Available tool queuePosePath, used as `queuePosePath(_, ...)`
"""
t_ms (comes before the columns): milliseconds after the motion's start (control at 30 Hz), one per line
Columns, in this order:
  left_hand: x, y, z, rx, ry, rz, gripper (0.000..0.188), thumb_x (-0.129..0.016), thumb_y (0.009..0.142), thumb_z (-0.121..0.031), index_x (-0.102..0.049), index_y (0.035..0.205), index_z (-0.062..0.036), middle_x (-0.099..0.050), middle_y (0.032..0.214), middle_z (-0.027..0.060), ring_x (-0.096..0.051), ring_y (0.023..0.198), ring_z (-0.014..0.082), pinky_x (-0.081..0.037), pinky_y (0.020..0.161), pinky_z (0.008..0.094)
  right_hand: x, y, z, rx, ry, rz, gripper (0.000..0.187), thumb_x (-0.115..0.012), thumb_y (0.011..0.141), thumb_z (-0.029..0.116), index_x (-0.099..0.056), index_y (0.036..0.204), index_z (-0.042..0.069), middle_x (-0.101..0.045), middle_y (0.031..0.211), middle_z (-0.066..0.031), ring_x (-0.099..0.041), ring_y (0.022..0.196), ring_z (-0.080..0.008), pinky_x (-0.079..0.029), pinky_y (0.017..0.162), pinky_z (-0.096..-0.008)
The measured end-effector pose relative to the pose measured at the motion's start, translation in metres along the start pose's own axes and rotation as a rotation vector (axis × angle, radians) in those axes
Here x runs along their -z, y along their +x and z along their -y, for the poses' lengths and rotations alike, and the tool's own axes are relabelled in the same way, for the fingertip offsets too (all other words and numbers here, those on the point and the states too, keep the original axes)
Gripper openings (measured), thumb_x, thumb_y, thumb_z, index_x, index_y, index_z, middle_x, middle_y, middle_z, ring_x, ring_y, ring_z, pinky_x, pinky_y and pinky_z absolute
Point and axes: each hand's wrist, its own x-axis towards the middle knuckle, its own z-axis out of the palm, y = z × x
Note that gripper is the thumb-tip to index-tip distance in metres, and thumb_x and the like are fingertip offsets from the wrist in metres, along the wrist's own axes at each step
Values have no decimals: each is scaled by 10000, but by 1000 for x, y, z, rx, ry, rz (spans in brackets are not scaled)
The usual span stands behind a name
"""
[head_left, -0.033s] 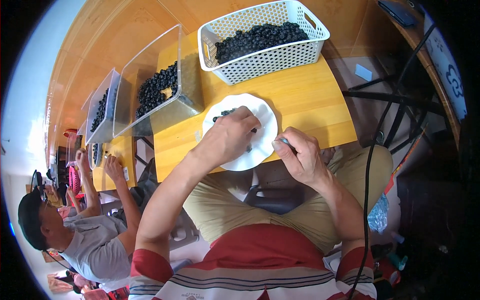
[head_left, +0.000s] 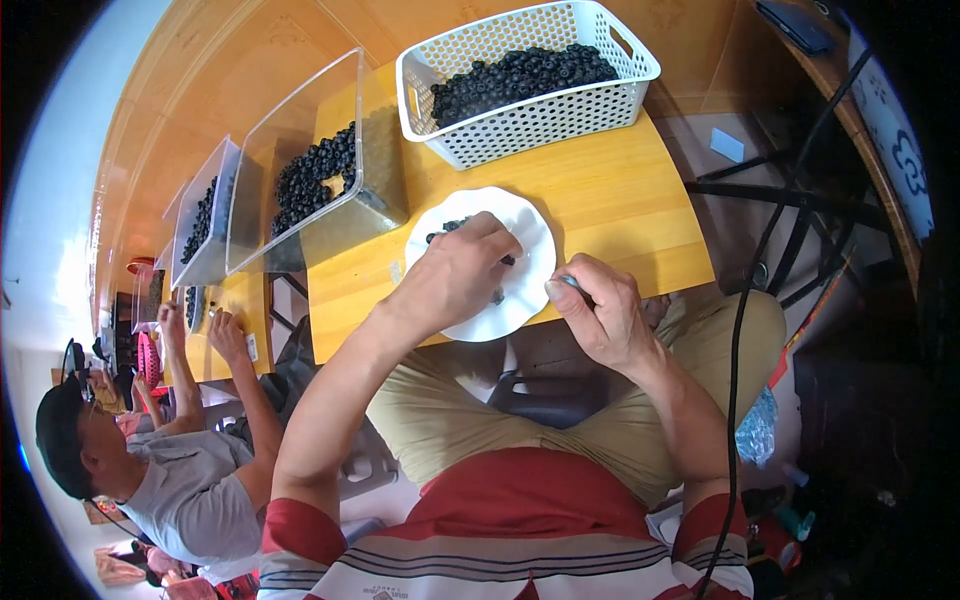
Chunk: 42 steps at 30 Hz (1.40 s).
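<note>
A white scalloped plate (head_left: 535, 235) lies near the front edge of the yellow wooden table. Several blueberries (head_left: 452, 226) sit on its far left part, partly behind my left hand (head_left: 462, 265). That hand is over the plate with its fingers bent in a pinch; a blueberry (head_left: 508, 260) shows at the fingertips. Just right of the plate, my right hand (head_left: 608, 315) is closed around a small slim tool (head_left: 571, 282) with a light-blue part; the fingers hide most of it. A small dark bit (head_left: 497, 297) rests on the plate below my left fingers.
A white perforated basket (head_left: 550, 120) of blueberries stands at the table's back. A clear plastic bin (head_left: 375, 205) with more berries is at the left, leaning past the edge. Further left, a co-worker (head_left: 190, 470) sits at another table. A black cable (head_left: 742, 370) hangs at my right.
The co-worker's raised hand has shifted slightly down and right. My own hands, the plate and the containers look almost the same.
</note>
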Motion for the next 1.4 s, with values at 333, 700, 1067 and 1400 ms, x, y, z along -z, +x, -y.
queuePosePath(333, -8, -17, 7, 181, -450, -8, 189, -746, 854, 65, -679, 1024, 15, -690, 1015, 98, -708, 884, 176, -584, 781, 316, 0, 0, -4, -69, 12, 45, 286, -612, 1032, 256, -631, 952, -18, -656, 795, -167, -663, 695, -288, -496, 622, -387)
queuePosePath(700, -33, -51, 16, 475, -1677, -293, 171, -727, 916, 19, -718, 1086, 0, -752, 991, 119, -750, 873, 221, -643, 846, 356, -11, -2, -5, -5, -3, 70, 352, -553, 1060, 209, -614, 1290, -50, -673, 1034, -227, -693, 903, -344, -541, 778, -397)
queuePosePath(1067, -43, -64, -5, 469, -1910, -278, 159, -691, 965, -38, -687, 1124, -30, -739, 983, 109, -738, 895, 182, -646, 885, 372, -17, -5, 4, 30, 47, 81, 280, -717, 954, 190, -644, 1138, -9, -697, 954, -169, -711, 877, -354, -550, 752, -407)
queuePosePath(1400, -57, -66, -13, 459, -2012, -282, 162, -675, 983, -92, -680, 1138, -48, -705, 1012, 69, -694, 899, 150, -638, 882, 380, -21, -6, 0, 157, 64, 40, 272, -784, 889, 148, -650, 1092, 25, -686, 902, -138, -710, 807, -324, -542, 678, -396)
